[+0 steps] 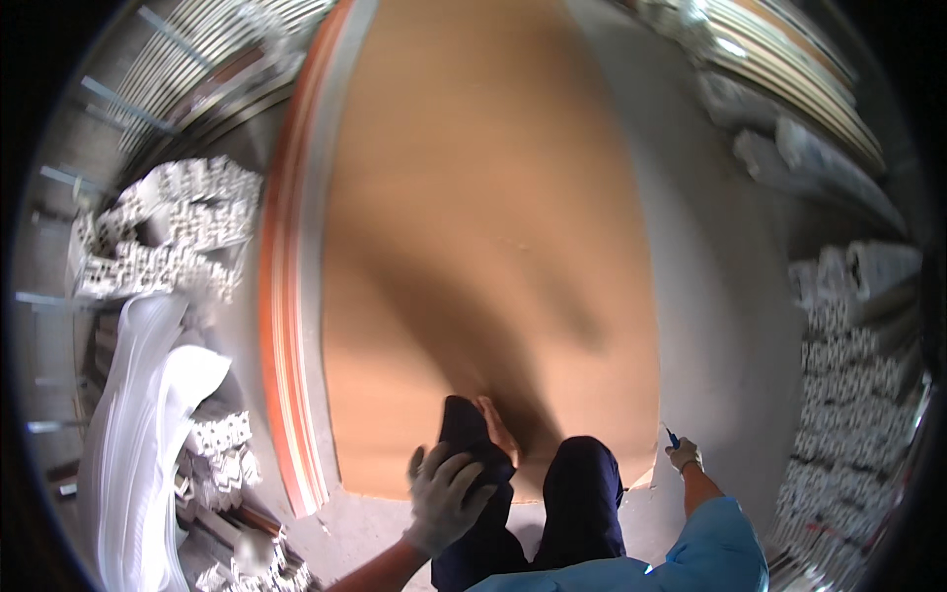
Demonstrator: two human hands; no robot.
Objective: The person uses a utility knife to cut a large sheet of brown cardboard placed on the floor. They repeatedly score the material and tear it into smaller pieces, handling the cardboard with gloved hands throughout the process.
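Head view, looking steeply down. Large brown cardboard sheet [483, 227] flat on the grey floor [725, 326], filling the centre, its near edge just ahead of the knees. Bare foot [496, 426] planted on the sheet's near part, beside a raised knee in dark blue trousers [584, 493]. Left hand [446, 496], in a pale work glove, resting fingers spread and curved on the left knee; nothing pinched in it. Right hand [683, 455], also gloved, closed around a small blue-handled tool [671, 435] at the sheet's near right corner, tip touching or just at the cardboard edge; kind of tool too small to tell. Light blue sleeve [725, 548] at lower right. Long orange-and-grey strip [286, 326] along the sheet's left edge, curved by the lens. Stacks of white aluminium profiles [168, 232] at left, profile ends facing the camera; white wrapped bundles [148, 414] below them. More profile ends [848, 414] stacked at right, well apart from the sheet. Long wrapped lengths [789, 89] at upper right.
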